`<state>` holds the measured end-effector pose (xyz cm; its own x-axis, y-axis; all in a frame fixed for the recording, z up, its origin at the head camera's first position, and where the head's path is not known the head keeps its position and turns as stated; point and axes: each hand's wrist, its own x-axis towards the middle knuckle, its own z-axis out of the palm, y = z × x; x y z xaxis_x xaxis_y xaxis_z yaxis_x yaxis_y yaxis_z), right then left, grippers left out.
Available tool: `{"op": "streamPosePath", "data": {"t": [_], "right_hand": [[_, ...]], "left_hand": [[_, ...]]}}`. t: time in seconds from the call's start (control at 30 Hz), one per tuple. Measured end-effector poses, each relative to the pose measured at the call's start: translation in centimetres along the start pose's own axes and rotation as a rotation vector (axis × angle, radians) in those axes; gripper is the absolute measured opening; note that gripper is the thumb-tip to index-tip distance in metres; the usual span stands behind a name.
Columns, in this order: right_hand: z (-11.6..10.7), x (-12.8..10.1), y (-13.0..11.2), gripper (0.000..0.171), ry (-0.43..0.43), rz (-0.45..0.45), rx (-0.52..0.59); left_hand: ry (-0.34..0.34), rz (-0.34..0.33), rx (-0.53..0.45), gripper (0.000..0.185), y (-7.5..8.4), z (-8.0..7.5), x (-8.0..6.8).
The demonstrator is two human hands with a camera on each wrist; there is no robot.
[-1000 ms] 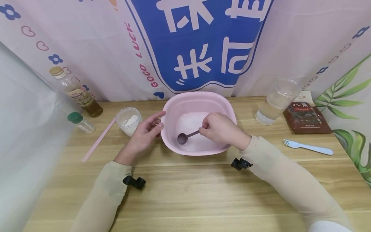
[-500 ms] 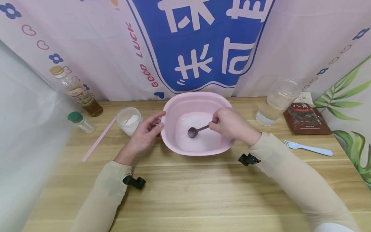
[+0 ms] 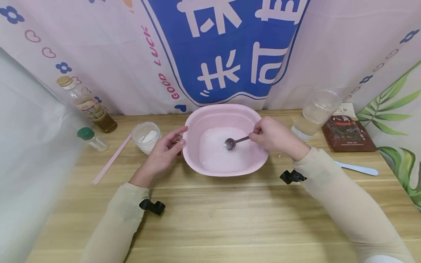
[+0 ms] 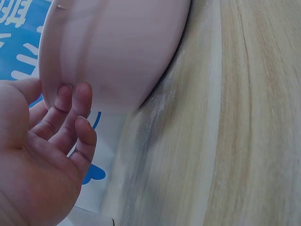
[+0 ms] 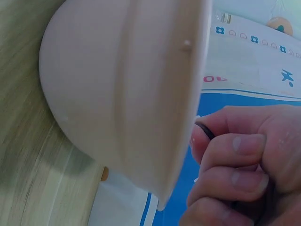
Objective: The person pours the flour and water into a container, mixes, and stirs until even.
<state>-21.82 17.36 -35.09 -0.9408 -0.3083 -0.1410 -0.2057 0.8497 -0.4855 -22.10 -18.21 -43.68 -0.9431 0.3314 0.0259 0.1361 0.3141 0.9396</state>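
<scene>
- Right hand (image 3: 274, 138) pinches a spoon (image 3: 234, 141), whose bowl sits inside the pink basin (image 3: 197, 120) mid-table.
- Left hand (image 3: 164, 151), fingers relaxed, rests against the basin's left wall.

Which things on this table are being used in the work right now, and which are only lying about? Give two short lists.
In use:
- pink basin, steadied by the left hand
- small spoon, held by the right hand with its bowl down in the basin

Lying about:
- tub of white powder
- oil bottle
- green-capped shaker
- pink straw
- clear cup
- brown packet
- blue fork
</scene>
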Motion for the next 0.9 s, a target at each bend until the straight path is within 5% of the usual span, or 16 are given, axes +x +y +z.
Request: {"op": "streamPosePath", "data": {"t": [0.33, 0.9], "right_hand": [[0.74, 0.33, 0.18, 0.026, 0.0, -0.067, -0.012], [0.96, 0.94, -0.28, 0.027, 0.039, -0.037, 0.052]], "left_hand": [[0.005, 0.014, -0.011, 0.049, -0.01, -0.03, -0.08], [-0.002, 0.001, -0.006, 0.049, -0.18, -0.04, 0.09]]}}
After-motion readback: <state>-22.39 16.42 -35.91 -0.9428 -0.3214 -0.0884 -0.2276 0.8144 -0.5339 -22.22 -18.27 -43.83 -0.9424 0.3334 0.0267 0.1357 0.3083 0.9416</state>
